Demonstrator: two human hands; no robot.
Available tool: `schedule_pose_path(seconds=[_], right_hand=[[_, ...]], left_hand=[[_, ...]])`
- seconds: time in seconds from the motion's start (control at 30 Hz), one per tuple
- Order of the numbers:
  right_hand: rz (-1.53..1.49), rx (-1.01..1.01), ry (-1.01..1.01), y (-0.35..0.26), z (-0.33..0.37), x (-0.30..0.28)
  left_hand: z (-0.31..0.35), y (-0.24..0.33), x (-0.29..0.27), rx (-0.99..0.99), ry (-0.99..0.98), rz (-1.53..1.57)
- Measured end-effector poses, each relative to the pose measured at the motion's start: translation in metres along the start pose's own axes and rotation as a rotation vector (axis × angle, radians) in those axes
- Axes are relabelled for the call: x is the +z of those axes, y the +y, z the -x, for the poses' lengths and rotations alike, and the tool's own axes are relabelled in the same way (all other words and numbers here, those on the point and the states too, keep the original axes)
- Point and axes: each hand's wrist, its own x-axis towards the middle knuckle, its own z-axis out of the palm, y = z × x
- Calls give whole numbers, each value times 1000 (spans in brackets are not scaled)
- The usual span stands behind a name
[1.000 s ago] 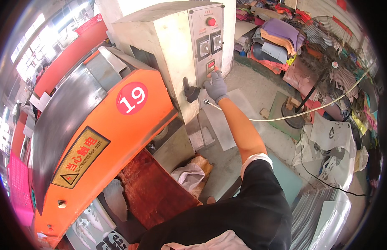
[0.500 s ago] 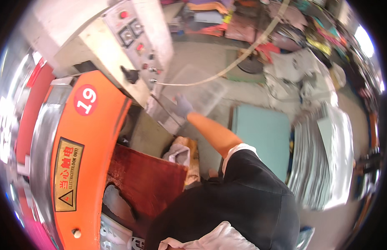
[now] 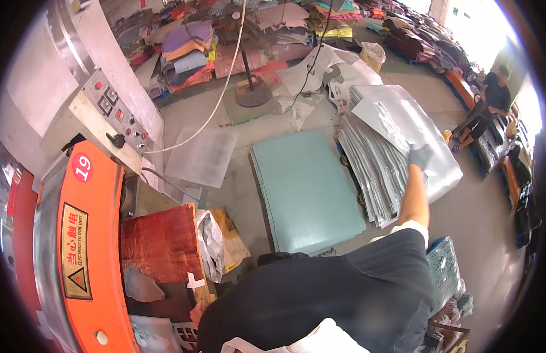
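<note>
Using the teal sheet stack [image 3: 308, 191] as landmark; it is lying flat on the floor. A pile of grey sheets [image 3: 373, 173] is standing just to its right, the edges facing the landmark fanning out in many thin layers. The right hand [image 3: 420, 156], wearing a grey glove, is reaching over this pile, on the part away from the landmark, and is apparently touching its top. Cannot tell whether its fingers are spreading or pinching a sheet. The left hand [image 3: 196, 313] is showing only as a small patch, lower left of the landmark, beside the edge of a red board [image 3: 161, 241]; the body is hiding the rest, so its grip cannot be told. Between board and landmark, a crumpled white bag [image 3: 210, 244] is lying. Farther left of the landmark, an orange machine [image 3: 102, 200] is standing; a control panel [image 3: 117, 115] is facing out at upper left. Piles of coloured material [image 3: 187, 44] are heaping up beyond the landmark. A co-worker [image 3: 495, 94] is staying well apart, far to its upper right.
</note>
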Motion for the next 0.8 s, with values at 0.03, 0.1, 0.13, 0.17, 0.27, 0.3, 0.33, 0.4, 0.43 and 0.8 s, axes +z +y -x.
schedule_pose_path(seconds=[0.03,0.1,0.13,0.17,0.27,0.3,0.33,0.4,0.43,0.8], right_hand=[[42,15,114,21,-27,-23],[-303,105,-206,51,-59,-54],[-427,112,-488,62,-65,-62],[-406,94,-415,67,-62,-61],[-295,76,-250,79,-47,-42],[-327,83,-382,82,-44,-35],[-350,89,-483,87,-42,-29],[-330,-28,-402,99,-43,-23],[-359,-51,-406,108,-49,-24],[-640,70,-857,192,-58,-2]], left_hand=[[5,2,1,-6,19,-10],[19,5,6,-8,76,-18],[25,6,8,3,111,-29],[29,7,11,63,180,-22],[35,9,18,244,391,-43],[35,8,19,235,361,-32],[35,7,20,230,367,-43],[35,6,21,262,376,-65],[36,6,21,336,402,-78],[46,23,21,179,422,-72]])
